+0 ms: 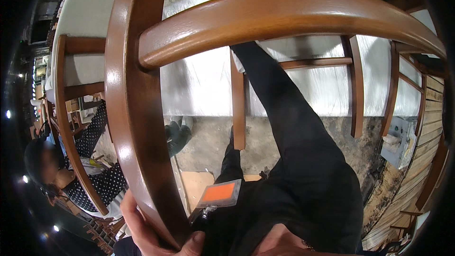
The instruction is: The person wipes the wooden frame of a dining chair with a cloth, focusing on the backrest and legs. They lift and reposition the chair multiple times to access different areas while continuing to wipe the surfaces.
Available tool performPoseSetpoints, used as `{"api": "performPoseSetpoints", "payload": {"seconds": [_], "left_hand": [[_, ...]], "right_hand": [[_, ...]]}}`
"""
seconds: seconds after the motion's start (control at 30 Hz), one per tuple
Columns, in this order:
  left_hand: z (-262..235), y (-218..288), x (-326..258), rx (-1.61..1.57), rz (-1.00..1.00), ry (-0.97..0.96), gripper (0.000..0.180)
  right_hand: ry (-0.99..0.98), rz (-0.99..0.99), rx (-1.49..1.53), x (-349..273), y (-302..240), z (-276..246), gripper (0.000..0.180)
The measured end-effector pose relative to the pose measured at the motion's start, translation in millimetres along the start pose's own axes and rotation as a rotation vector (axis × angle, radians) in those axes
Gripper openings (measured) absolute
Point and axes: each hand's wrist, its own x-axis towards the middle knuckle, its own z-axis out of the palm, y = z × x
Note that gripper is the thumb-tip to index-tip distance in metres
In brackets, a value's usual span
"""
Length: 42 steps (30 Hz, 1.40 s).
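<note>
My left hand (144, 231) grips the brown wooden frame (137, 114) at its near end, but I can't tell what my hidden right hand does.

Own hand (161, 234) in view: one, the left
Thick post (132, 114): one
Curved rail (284, 12): one, meeting the post
Badge (220, 193): one, with a single orange panel
Co-worker (92, 192), far left: one
Dotted sleeves (97, 125) on the co-worker: two
Legs (239, 109) against the white wrap (204, 85): probably four, as they crowd together toward the bent right edge
</note>
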Motion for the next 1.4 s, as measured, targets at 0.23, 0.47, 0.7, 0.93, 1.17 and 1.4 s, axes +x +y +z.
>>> {"api": "performPoseSetpoints", "payload": {"seconds": [0.23,0.47,0.7,0.93,1.17,1.4], "left_hand": [[-5,0,8,-0.048,0.012,-0.047,0.094],[-4,-5,11,-0.207,0.063,-0.065,0.090],[1,3,12,-0.098,-0.059,0.022,0.103],[0,-3,14,-0.148,-0.075,-0.010,0.104],[3,2,13,-0.085,-0.074,0.041,0.104],[10,0,13,-0.055,-0.009,0.169,0.104]], "right_hand": [[-0.049,-0.130,-0.089,-116,-19,-22,0.029],[0.043,0.122,0.796,-219,-84,-100,0.023],[0.060,0.313,1.214,-184,-103,-214,0.035],[0.032,0.188,0.275,-172,-85,-124,0.078],[-0.253,0.020,-0.023,-213,-80,-76,0.044],[0.016,0.015,-0.150,-41,-2,-8,0.042]]}}
